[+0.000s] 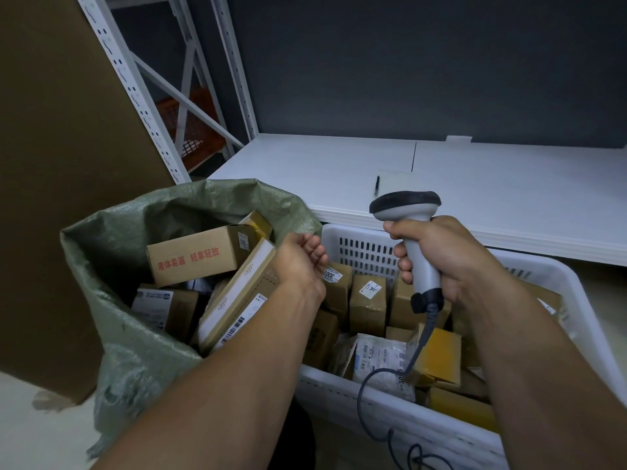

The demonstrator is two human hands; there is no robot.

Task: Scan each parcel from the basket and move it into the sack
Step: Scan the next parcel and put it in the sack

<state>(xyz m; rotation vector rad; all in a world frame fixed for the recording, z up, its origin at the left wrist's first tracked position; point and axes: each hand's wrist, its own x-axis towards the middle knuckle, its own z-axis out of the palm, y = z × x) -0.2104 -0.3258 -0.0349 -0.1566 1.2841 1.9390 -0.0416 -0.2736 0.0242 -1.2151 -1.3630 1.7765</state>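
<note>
L hand (pixel 300 262): fingers loosely curled, empty | R hand (pixel 451 262): fist round scanner (pixel 407 205) | both arms fwd

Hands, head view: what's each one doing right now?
Left hand: open, fingers loosely curled, holding nothing, by the rim of the sack.
Right hand: closed, gripping the handle of the scanner.

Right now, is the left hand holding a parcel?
No, the left hand is empty at the green sack's mouth, fingers loosely curled; only the right hand grips something, the scanner.
</note>
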